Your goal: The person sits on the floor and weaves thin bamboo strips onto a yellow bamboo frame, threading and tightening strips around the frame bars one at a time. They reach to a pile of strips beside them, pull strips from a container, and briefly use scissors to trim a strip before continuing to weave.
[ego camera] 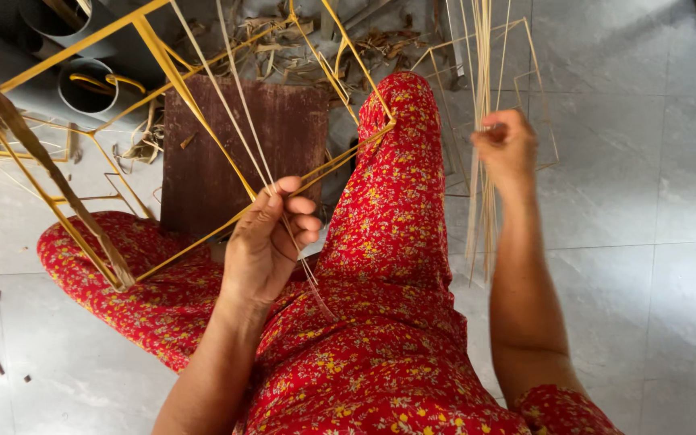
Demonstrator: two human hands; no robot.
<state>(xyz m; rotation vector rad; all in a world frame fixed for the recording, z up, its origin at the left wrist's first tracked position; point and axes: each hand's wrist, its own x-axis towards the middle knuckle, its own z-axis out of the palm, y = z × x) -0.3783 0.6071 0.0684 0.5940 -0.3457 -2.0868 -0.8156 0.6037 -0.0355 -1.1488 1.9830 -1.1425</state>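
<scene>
Two hands are busy here. Your left hand [266, 242] pinches a couple of thin pale strips [243, 113] between thumb and fingers, right where they cross a bar of the yellow bamboo frame [195, 109] that rests over your left knee. Your right hand [507, 147] is closed in a grip around a bundle of thin splints [481, 72], held upright out to your right, above the grey tiled floor [646, 201].

Judging by what lies here, the frame's outer bars are already joined into an angular skeleton, and another finished wire-thin frame [537, 97] stands behind the bundle. The strips in your left hand run loose, their upper ends leaving the picture, so the binding at that joint looks not yet done. A dark wooden board [227, 153] and dry scraps [283, 48] lie beyond your knees.
</scene>
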